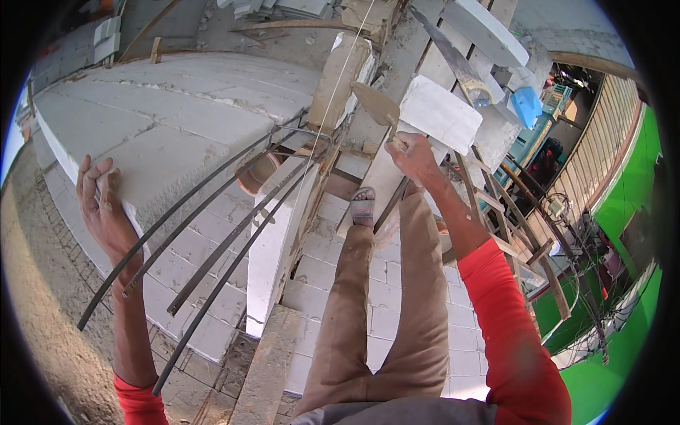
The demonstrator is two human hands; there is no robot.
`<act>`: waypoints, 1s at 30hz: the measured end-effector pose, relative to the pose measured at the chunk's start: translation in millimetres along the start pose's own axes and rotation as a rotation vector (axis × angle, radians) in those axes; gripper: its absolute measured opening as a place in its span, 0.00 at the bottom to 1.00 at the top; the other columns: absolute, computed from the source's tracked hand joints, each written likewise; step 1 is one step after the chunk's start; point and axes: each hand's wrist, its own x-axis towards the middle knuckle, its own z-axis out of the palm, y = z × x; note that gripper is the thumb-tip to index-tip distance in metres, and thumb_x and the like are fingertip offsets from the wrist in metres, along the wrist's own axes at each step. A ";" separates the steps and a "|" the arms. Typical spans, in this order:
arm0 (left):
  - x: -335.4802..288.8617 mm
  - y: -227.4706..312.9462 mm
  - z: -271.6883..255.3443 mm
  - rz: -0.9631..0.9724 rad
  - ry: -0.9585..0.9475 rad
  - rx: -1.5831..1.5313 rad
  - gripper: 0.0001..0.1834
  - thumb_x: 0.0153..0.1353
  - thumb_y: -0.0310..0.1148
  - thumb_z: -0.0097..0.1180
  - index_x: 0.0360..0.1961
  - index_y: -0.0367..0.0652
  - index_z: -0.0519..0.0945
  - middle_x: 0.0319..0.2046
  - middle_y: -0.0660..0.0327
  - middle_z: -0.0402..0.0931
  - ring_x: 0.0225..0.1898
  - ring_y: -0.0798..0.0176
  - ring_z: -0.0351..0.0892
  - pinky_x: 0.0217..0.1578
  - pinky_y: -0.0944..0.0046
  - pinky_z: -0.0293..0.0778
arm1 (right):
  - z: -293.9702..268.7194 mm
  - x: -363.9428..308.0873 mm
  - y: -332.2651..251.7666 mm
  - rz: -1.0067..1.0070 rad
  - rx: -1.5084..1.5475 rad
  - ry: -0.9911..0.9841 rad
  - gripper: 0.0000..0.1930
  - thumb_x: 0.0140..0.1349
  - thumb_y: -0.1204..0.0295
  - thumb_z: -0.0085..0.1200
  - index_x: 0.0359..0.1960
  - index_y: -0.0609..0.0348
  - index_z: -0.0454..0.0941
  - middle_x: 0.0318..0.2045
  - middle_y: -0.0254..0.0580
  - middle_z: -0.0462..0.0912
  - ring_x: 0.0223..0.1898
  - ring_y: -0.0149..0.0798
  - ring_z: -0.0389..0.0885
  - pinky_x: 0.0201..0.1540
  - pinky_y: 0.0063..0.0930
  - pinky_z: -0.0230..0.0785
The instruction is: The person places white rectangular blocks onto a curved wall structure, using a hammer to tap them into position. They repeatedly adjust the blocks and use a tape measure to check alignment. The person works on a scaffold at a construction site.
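My right hand (416, 157) is closed around the handle of a trowel (377, 105), whose mortar-coated blade points up and away to the left. Just right of the blade lies a white lightweight block (440, 113) on the planks. At the left, my left hand (103, 198) rests at the near edge of a grey block wall (184, 152), fingers apart and slightly bent, with nothing seen in them. Several steel reinforcing bars (234, 237) stick out between the wall and me. A thin white string (331, 106) runs past the wall's end.
My sandalled foot (362, 205) stands on a narrow plank (382, 180). Beyond the white block lie a handsaw (453, 60), another block (485, 32) and a blue plastic object (526, 106). Wooden scaffolding (528, 248) and tangled wires (588, 276) are at the right, above a green surface (627, 177).
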 end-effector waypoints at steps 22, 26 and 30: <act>14.7 -80.6 -12.4 0.057 -0.062 -0.030 0.18 0.75 0.32 0.51 0.59 0.36 0.83 0.65 0.48 0.77 0.73 0.50 0.69 0.72 0.53 0.65 | -11.5 -244.7 183.6 0.656 -0.405 0.417 0.25 0.60 0.59 0.64 0.57 0.57 0.83 0.47 0.62 0.85 0.50 0.63 0.86 0.54 0.53 0.79; 39.2 -110.0 -16.0 0.238 -0.125 0.154 0.22 0.75 0.37 0.52 0.64 0.36 0.79 0.66 0.47 0.76 0.72 0.48 0.71 0.72 0.51 0.67 | -1.8 -386.2 270.5 0.981 -0.134 0.554 0.20 0.60 0.60 0.62 0.44 0.66 0.85 0.33 0.61 0.87 0.41 0.64 0.87 0.49 0.52 0.80; 45.3 -121.2 -40.3 0.708 -0.204 0.368 0.28 0.75 0.47 0.54 0.65 0.35 0.78 0.66 0.46 0.76 0.71 0.48 0.72 0.70 0.48 0.70 | 21.4 -426.8 306.9 1.132 0.242 0.416 0.13 0.60 0.66 0.59 0.38 0.66 0.84 0.28 0.53 0.86 0.28 0.54 0.87 0.32 0.47 0.82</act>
